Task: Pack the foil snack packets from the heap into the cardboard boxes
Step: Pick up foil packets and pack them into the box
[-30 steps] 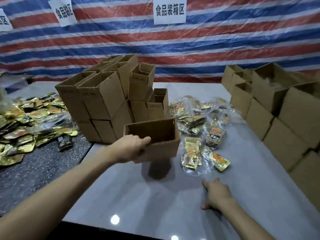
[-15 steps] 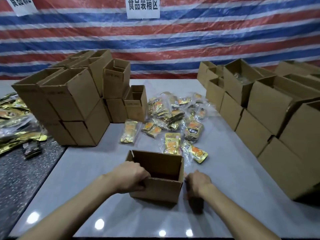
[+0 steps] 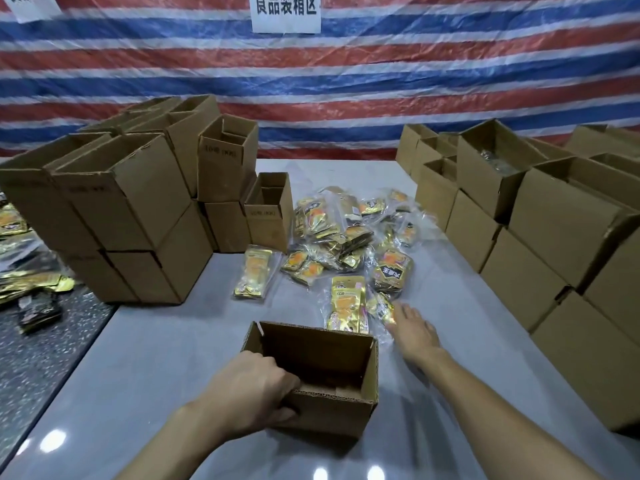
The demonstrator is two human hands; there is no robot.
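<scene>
An open, empty cardboard box (image 3: 332,362) stands on the grey table near me. My left hand (image 3: 254,389) grips its near left rim, fingers curled over the edge. A heap of gold and orange foil snack packets (image 3: 346,237) in clear bags lies beyond the box. My right hand (image 3: 412,329) stretches out flat to the right of the box, fingers straight, fingertips touching the nearest packet (image 3: 381,306) at the heap's front edge. Another bagged packet (image 3: 346,303) lies just behind the box.
Stacked empty boxes (image 3: 131,209) stand at the left, more boxes (image 3: 554,237) line the right side. A single packet bag (image 3: 254,271) lies by the left stack. More gold packets (image 3: 20,271) lie on the dark counter far left. A striped tarp hangs behind.
The box came down from the air onto the table in front of me. My right hand left the box's right side and reached forward to the nearest packet.
</scene>
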